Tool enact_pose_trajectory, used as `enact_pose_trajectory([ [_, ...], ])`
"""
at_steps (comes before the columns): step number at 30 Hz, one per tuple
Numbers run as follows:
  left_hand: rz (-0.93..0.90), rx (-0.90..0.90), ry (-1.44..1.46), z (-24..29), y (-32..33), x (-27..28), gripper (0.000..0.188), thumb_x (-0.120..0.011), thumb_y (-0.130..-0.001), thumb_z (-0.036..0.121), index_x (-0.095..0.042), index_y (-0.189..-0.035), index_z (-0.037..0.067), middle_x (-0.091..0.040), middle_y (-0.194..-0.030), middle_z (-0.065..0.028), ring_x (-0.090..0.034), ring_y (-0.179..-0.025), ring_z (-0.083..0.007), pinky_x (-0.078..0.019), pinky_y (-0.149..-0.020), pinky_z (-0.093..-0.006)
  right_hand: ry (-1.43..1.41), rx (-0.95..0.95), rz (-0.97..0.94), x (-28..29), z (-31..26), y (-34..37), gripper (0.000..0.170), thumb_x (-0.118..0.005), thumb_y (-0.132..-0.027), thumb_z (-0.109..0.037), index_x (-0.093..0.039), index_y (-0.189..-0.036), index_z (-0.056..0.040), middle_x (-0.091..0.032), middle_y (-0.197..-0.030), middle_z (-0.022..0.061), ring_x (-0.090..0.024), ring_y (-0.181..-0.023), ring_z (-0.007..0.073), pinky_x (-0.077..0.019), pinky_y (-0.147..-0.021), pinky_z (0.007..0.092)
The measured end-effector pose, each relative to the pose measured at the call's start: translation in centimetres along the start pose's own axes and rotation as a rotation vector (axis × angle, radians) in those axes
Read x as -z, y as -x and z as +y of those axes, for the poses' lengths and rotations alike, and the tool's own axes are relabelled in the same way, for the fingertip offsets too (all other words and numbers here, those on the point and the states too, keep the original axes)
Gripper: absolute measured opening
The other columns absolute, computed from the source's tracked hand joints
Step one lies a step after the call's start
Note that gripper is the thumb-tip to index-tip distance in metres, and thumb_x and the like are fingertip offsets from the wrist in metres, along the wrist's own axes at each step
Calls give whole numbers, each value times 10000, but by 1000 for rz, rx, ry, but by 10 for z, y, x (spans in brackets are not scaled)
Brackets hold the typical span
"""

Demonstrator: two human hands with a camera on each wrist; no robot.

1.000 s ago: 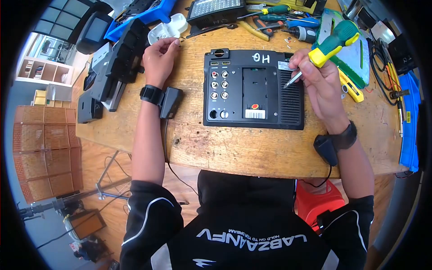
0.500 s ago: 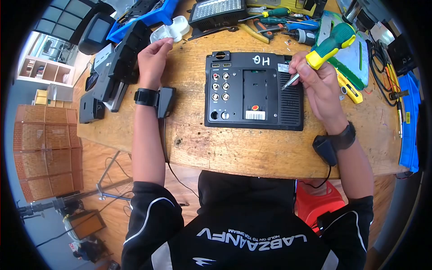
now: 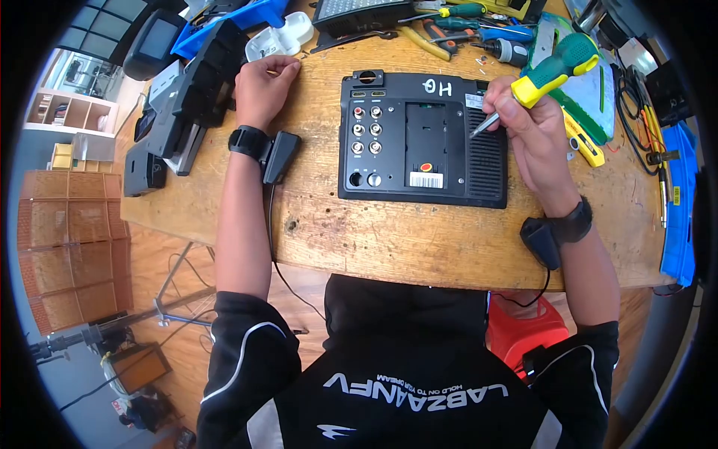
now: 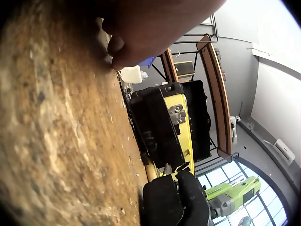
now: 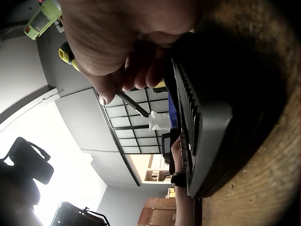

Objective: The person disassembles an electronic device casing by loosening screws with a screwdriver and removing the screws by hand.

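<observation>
A black device [image 3: 425, 142] marked HQ lies flat on the wooden table, its ports, recessed bay and vent slots facing up. The right hand [image 3: 532, 135] grips a green and yellow screwdriver [image 3: 553, 71] near its shaft, with the tip above the vent slots. In the right wrist view, the screwdriver shaft [image 5: 133, 104] points away from the fingers and its tip is clear of the device [image 5: 207, 136]. Left of the device, the left hand [image 3: 262, 91] rests on the table near a white container [image 3: 280, 37], fingers loosely bent, holding nothing visible.
Black cases [image 3: 206, 86] stand at the left. Pliers, screwdrivers and a yellow-handled tool [image 3: 425, 43] lie along the back. A yellow cutter [image 3: 583, 142], a green-edged mat [image 3: 587, 97], cables and a blue tray [image 3: 679, 202] are at the right. A cable [image 3: 273, 224] trails off the front edge.
The left hand's fingers have shifted slightly, with thumb and forefinger now apart. The right hand keeps the screwdriver over the vent slots. The head view has tilted a little.
</observation>
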State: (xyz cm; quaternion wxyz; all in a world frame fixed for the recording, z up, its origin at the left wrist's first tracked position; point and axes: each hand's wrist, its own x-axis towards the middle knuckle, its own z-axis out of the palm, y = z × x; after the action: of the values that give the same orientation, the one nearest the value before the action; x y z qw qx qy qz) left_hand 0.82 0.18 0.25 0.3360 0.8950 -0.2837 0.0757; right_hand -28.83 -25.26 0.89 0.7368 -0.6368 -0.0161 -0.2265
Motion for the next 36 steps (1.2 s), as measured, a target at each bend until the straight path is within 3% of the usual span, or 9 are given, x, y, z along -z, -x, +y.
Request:
enact_pose_trajectory([
  [7, -30, -36, 62, 0, 0, 0, 260, -751, -917, 267, -787, -1022, 32, -769, -840, -87, -715, -759, -144, -551, -728, -302, 47, -12, 27, -3, -1, 0, 172, -701, -983, -167, -668, -1057, -15, -656, -1077, 69, -614, -1006, 147, -498, -883, 294],
  [9, -44, -35, 134, 6, 3, 0, 266, -741, -932, 257, -778, -1032, 14, -776, -865, -80, -711, -773, -137, -551, -736, -293, 158, 146, -39, -12, -4, 0, 180, -792, -913, -106, -717, -1055, -26, -708, -1022, 49, -657, -922, 104, -539, -829, 259],
  [12, -115, -8, 427, 26, 11, 3, 240, -711, -986, 240, -752, -1075, 22, -755, -929, -12, -591, -714, -34, -473, -662, -202, 273, 118, -59, -20, -2, 7, 205, -841, -864, -107, -736, -1029, -43, -726, -983, 26, -672, -895, 103, -540, -838, 267],
  [17, -360, -25, 698, 48, 22, 9, 171, -678, -1005, 202, -732, -1049, 46, -750, -960, -57, -613, -700, -48, -495, -666, -206, 508, 186, -52, -29, 0, 10, 225, -880, -813, -160, -751, -945, -32, -725, -894, 48, -654, -791, 123, -511, -749, 273],
  [24, -601, 63, 1013, 46, 26, -6, 107, -677, -999, 166, -706, -1002, 63, -748, -948, -55, -615, -713, -55, -524, -716, -212, 734, 111, -40, -30, -10, 10, 127, -807, -857, -52, -696, -911, -23, -694, -928, 32, -660, -864, 122, -521, -792, 268],
  [28, -579, 59, 1075, 52, 30, -12, 86, -675, -1000, 158, -698, -978, 78, -745, -950, -49, -594, -709, -56, -522, -738, -215, 684, 71, 9, -24, -5, 5, 115, -798, -864, -48, -700, -913, -14, -699, -924, 43, -663, -865, 122, -516, -799, 268],
  [30, -578, 15, 1067, 52, 32, -12, 89, -685, -994, 159, -700, -1007, 73, -747, -960, -49, -615, -721, -55, -532, -736, -214, 694, 198, 89, -16, 1, 1, 278, -868, -839, -248, -754, -940, -15, -749, -851, 85, -698, -770, 171, -537, -752, 293],
  [34, -652, -55, 1026, 58, 34, 2, 107, -701, -981, 137, -721, -1042, 52, -755, -952, -53, -657, -746, -57, -554, -726, -215, 641, 200, 75, -15, 0, 1, 241, -869, -840, -211, -758, -952, -28, -761, -856, 61, -715, -812, 154, -547, -783, 294],
  [36, -670, -115, 779, 71, 44, 12, 101, -703, -960, 67, -727, -1047, 22, -745, -940, -64, -676, -759, -84, -557, -697, -223, 645, 200, 65, -16, -1, 1, 222, -866, -842, -189, -756, -949, -30, -759, -865, 53, -715, -820, 150, -549, -792, 290],
])
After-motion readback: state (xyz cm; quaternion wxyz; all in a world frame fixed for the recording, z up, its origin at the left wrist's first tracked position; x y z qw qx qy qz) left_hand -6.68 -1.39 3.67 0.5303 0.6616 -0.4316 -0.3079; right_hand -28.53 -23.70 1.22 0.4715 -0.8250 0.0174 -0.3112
